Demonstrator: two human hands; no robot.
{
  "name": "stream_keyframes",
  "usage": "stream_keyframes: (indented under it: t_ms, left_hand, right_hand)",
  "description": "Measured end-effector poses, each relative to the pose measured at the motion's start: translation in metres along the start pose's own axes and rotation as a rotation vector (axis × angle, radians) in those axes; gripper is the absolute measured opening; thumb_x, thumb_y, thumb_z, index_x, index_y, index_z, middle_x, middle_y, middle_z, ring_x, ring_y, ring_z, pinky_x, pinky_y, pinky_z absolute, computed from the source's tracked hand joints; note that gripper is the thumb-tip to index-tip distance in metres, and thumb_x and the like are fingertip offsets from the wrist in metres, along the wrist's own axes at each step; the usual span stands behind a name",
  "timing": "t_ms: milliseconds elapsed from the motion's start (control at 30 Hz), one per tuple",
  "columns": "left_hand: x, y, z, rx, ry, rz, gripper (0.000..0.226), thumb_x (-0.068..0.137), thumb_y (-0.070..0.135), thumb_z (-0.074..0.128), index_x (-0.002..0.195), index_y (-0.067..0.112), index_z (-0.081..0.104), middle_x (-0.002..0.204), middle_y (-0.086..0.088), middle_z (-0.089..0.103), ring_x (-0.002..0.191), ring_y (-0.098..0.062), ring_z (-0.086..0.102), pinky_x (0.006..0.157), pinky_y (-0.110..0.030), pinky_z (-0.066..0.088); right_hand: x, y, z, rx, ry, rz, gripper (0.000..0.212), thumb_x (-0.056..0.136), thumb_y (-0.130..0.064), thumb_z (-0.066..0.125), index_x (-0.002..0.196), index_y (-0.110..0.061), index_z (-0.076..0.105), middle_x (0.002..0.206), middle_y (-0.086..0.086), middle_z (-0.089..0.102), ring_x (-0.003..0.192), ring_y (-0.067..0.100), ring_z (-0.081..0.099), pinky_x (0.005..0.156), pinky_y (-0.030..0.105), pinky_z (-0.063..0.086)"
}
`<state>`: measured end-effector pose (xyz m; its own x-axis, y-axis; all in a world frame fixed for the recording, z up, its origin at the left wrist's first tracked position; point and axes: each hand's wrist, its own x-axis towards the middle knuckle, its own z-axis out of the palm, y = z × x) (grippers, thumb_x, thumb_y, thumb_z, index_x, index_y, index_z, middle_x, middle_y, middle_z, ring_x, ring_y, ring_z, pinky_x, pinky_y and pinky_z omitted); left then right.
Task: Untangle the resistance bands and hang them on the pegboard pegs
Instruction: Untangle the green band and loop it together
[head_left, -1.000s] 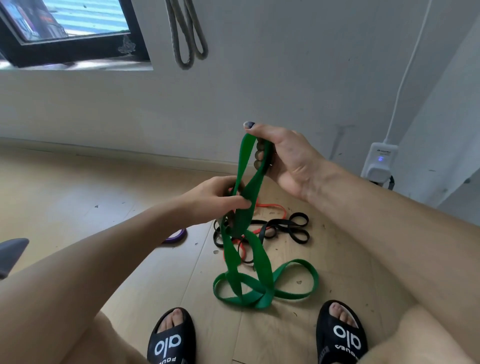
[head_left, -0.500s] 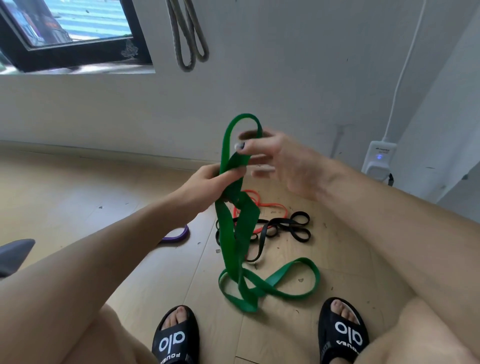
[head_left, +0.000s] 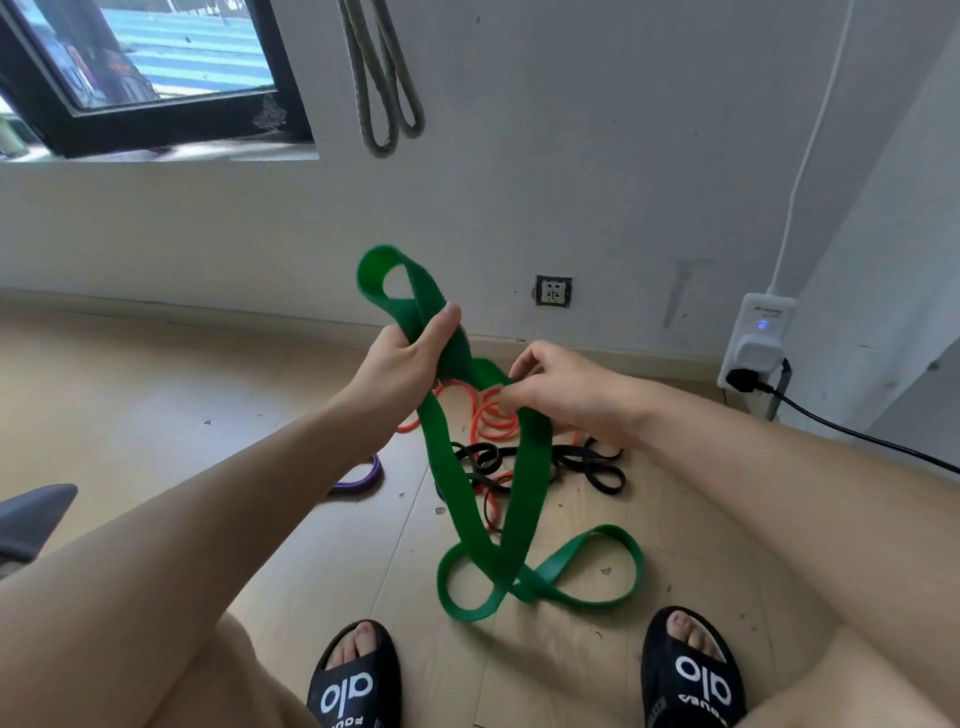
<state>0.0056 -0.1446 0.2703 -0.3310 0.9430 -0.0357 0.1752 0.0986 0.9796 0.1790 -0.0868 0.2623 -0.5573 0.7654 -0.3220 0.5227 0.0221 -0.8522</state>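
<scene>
The left hand (head_left: 402, 358) grips the green resistance band (head_left: 530, 467) near its top loop, the right hand (head_left: 558, 389) apparently pinching a strand just right, lower loops on the wooden floor (head_left: 156, 395).

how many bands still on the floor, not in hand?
3 that I can tell: orange band beyond the hands, black band right of it, purple band partly hidden by the left forearm. They overlap, so more may hide.

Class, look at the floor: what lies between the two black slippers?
In the head view, bare wooden floor lies between the left slipper and right slipper; the green band loops just beyond.
</scene>
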Motion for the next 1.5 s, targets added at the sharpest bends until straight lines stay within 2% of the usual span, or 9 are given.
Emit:
stream_keyframes:
  t_ms: [133, 267, 500, 700, 800, 967, 1133, 1300, 1500]
  left_hand:
    - [0.005, -0.001, -0.006, 0.003, 0.077, 0.034, 0.037, 0.104, 0.043, 0.052, 0.089, 0.01, 0.062, 0.063, 0.009, 0.062, 0.053, 0.0, 0.057, 0.057, -0.017, 0.046]
    - [0.008, -0.001, -0.007, -0.064, 0.142, 0.027, 0.035, 0.104, 0.043, 0.052, 0.086, 0.014, 0.06, 0.052, 0.017, 0.061, 0.05, 0.001, 0.058, 0.059, -0.018, 0.046]
    - [0.004, 0.002, -0.004, -0.252, 0.005, 0.042, 0.038, 0.108, 0.037, 0.043, 0.1, 0.007, 0.064, 0.099, -0.015, 0.077, 0.096, -0.028, 0.072, 0.092, -0.042, 0.058]
    - [0.0, 0.005, 0.005, -0.152, -0.049, 0.058, 0.04, 0.107, 0.041, 0.046, 0.084, 0.012, 0.061, 0.078, -0.008, 0.068, 0.082, -0.028, 0.065, 0.094, -0.054, 0.054]
    - [0.0, 0.006, 0.006, -0.161, -0.056, 0.054, 0.043, 0.103, 0.047, 0.051, 0.075, 0.015, 0.054, 0.066, -0.003, 0.058, 0.072, -0.027, 0.059, 0.087, -0.051, 0.055]
    - [0.002, 0.007, 0.009, -0.09, -0.027, 0.081, 0.045, 0.103, 0.047, 0.05, 0.071, 0.017, 0.04, 0.059, 0.004, 0.041, 0.061, -0.016, 0.042, 0.06, -0.024, 0.044]
    - [0.003, 0.013, 0.011, -0.212, 0.008, 0.047, 0.044, 0.104, 0.046, 0.049, 0.071, 0.021, 0.037, 0.057, 0.005, 0.035, 0.056, -0.014, 0.032, 0.06, -0.032, 0.032]
    - [0.002, 0.015, 0.016, -0.191, 0.052, 0.093, 0.047, 0.104, 0.047, 0.048, 0.067, 0.022, 0.037, 0.056, 0.005, 0.033, 0.054, -0.014, 0.03, 0.058, -0.032, 0.028]
    - [0.0, 0.018, 0.017, -0.182, 0.056, 0.119, 0.043, 0.104, 0.046, 0.049, 0.072, 0.021, 0.035, 0.059, 0.002, 0.031, 0.054, -0.013, 0.027, 0.055, -0.031, 0.026]
  right_hand:
    - [-0.003, 0.004, -0.009, -0.01, -0.018, -0.031, 0.016, 0.093, -0.009, 0.057, 0.091, 0.003, 0.068, 0.083, 0.012, 0.059, 0.077, 0.021, 0.055, 0.072, 0.03, 0.045]
    - [-0.004, 0.013, -0.016, 0.081, -0.234, 0.044, 0.025, 0.098, -0.001, 0.047, 0.113, 0.001, 0.068, 0.106, 0.009, 0.075, 0.098, 0.023, 0.07, 0.086, 0.031, 0.053]
    - [0.001, 0.014, -0.007, 0.02, -0.312, 0.074, 0.052, 0.087, 0.008, 0.047, 0.133, -0.014, 0.059, 0.132, 0.012, 0.065, 0.127, 0.024, 0.059, 0.113, 0.04, 0.045]
    - [-0.001, -0.001, -0.008, 0.02, -0.306, 0.01, 0.051, 0.088, 0.003, 0.058, 0.134, -0.019, 0.058, 0.128, 0.001, 0.066, 0.126, 0.016, 0.058, 0.111, 0.035, 0.045]
    - [-0.001, -0.003, -0.003, 0.031, -0.27, -0.043, 0.044, 0.084, -0.011, 0.071, 0.126, -0.018, 0.061, 0.126, 0.003, 0.067, 0.124, 0.019, 0.058, 0.114, 0.044, 0.041]
    - [-0.002, -0.007, 0.017, 0.003, -0.255, -0.093, 0.041, 0.086, -0.017, 0.077, 0.123, -0.014, 0.058, 0.119, 0.008, 0.067, 0.113, 0.02, 0.065, 0.108, 0.043, 0.048]
    - [0.004, -0.006, 0.026, -0.056, -0.188, -0.09, 0.048, 0.077, -0.029, 0.086, 0.114, -0.018, 0.057, 0.109, 0.007, 0.07, 0.099, 0.023, 0.072, 0.089, 0.041, 0.06]
    - [-0.003, -0.009, 0.039, -0.316, -0.174, -0.116, 0.028, 0.09, -0.019, 0.066, 0.112, -0.021, 0.049, 0.094, 0.002, 0.06, 0.076, 0.014, 0.061, 0.06, 0.025, 0.048]
    - [0.001, -0.001, 0.051, -0.271, -0.277, -0.034, 0.06, 0.087, -0.026, 0.066, 0.137, -0.025, 0.032, 0.113, 0.007, 0.06, 0.099, 0.023, 0.064, 0.089, 0.04, 0.057]
